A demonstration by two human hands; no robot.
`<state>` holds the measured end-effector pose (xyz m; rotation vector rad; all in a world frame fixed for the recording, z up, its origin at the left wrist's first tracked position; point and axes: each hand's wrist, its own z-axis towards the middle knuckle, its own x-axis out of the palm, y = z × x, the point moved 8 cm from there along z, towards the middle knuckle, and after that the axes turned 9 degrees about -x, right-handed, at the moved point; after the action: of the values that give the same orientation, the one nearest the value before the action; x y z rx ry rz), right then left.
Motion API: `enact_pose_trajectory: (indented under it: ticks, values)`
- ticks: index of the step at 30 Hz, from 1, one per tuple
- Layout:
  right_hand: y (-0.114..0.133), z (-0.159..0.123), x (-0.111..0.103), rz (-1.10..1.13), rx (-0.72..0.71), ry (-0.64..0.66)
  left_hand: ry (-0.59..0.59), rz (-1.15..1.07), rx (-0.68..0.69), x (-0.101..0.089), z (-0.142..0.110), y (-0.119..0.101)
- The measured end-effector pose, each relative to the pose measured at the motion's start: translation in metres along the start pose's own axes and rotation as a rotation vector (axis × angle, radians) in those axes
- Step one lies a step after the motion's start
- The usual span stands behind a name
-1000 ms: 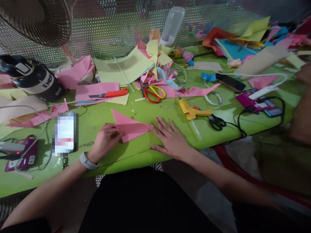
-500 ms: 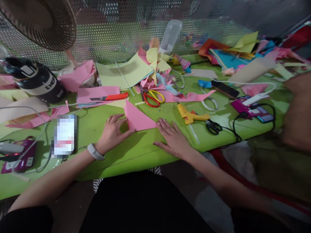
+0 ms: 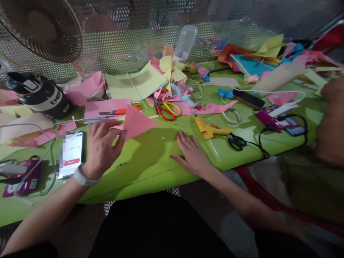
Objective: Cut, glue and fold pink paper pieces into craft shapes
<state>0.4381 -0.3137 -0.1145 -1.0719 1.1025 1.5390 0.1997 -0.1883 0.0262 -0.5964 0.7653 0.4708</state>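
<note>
My left hand (image 3: 100, 147) holds a folded pink paper triangle (image 3: 137, 122) by one corner, lifted above the green table (image 3: 150, 157). A white watch band circles that wrist. My right hand (image 3: 191, 152) lies flat on the table with fingers stretched out, holding nothing, just left of a yellow glue gun (image 3: 211, 128). A phone (image 3: 71, 154) lies on the table beside my left hand.
Red-and-yellow scissors (image 3: 168, 109), an orange utility knife (image 3: 120, 111) and heaps of pink and yellow paper scraps (image 3: 166, 77) fill the table's back. Black scissors (image 3: 236, 140), cables and a magenta device (image 3: 279, 120) lie right. A dark bottle (image 3: 40, 95) and a fan (image 3: 40, 28) stand left.
My left hand lifted the pink triangle off the table and carried it left and up. My right hand let go of the paper and stayed flat on the table.
</note>
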Motion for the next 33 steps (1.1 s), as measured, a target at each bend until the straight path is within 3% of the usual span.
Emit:
enact_pose_trajectory:
  ticks: [2, 4, 7, 9, 11, 14, 22, 27, 33]
  values:
    - [0.004, -0.003, -0.015, 0.003, 0.036, -0.156, -0.094, 0.109, 0.119, -0.029, -0.008, -0.014]
    - [0.024, -0.008, -0.032, -0.035, -0.033, -0.285, -0.058, 0.206, 0.257, -0.031, -0.019, -0.036]
    - [0.074, -0.009, -0.042, -0.077, -0.303, -0.286, 0.033, 0.330, 0.440, 0.003, -0.036, -0.071]
    - [0.099, -0.002, -0.041, -0.088, -0.426, -0.238, 0.135, 0.347, 0.459, 0.035, -0.043, -0.081]
    - [0.108, 0.010, -0.039, -0.145, -0.488, -0.240, 0.207, 0.323, 0.450, 0.059, -0.048, -0.083]
    - [0.095, 0.026, -0.037, -0.129, -0.491, -0.277, 0.293, 0.270, 0.442, 0.075, -0.054, -0.073]
    - [0.052, 0.031, -0.027, 0.003, -0.417, -0.217, 0.402, 0.135, 0.352, 0.053, -0.074, -0.007]
    - [0.044, 0.035, -0.024, 0.077, -0.330, -0.160, 0.387, 0.128, 0.310, 0.055, -0.070, -0.005]
    - [0.039, 0.037, -0.025, 0.072, -0.334, -0.120, 0.428, 0.127, 0.466, 0.065, -0.064, -0.017]
